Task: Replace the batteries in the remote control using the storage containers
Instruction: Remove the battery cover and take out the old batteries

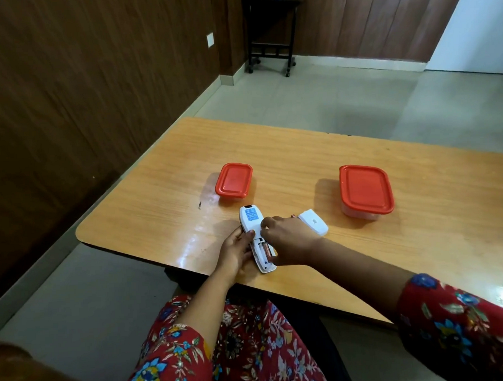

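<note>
I am steadying the remote face down on the surface with my left hand clasped along its side, while my right hand is pinching at a battery in the open compartment. The cover is already off, lying just right of the remote. Both red-lidded containers beyond it are sitting shut, so swapping and storing are remaining; nothing is blocking my reach.

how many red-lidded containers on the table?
2. Smaller container sits just beyond the remote; larger container is to its right, past the detached cover. Both lids on; none seem hidden.
</note>
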